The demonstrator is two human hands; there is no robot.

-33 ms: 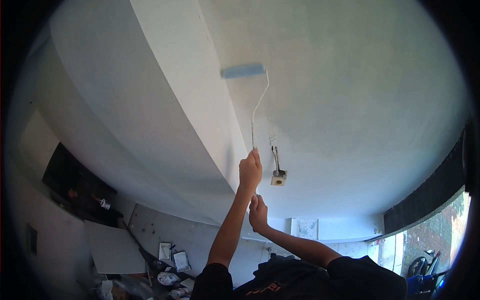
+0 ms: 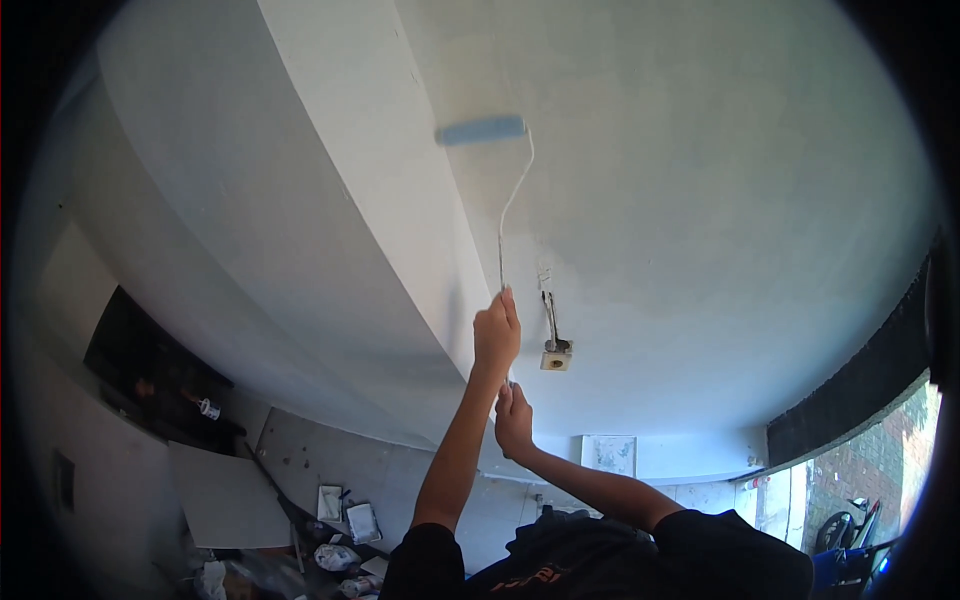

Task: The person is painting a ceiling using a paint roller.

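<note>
A paint roller with a pale blue sleeve rests against the light wall, close to the inner corner with a white projecting pillar. Its thin bent wire frame runs down to the handle. High on the handle, my left hand is wrapped round the grip. Just below it, my right hand is closed round the handle's lower part. Both arms are stretched upward. Most of the handle is hidden by my fingers.
Right of my left hand is a wall socket box with a chiselled groove above it. Paint trays, bags and a board lie on the floor at lower left. A motorbike stands outside at lower right.
The roller has slid slightly up and to the left along the wall. Both hands have shifted a little the same way, still gripping the handle.
</note>
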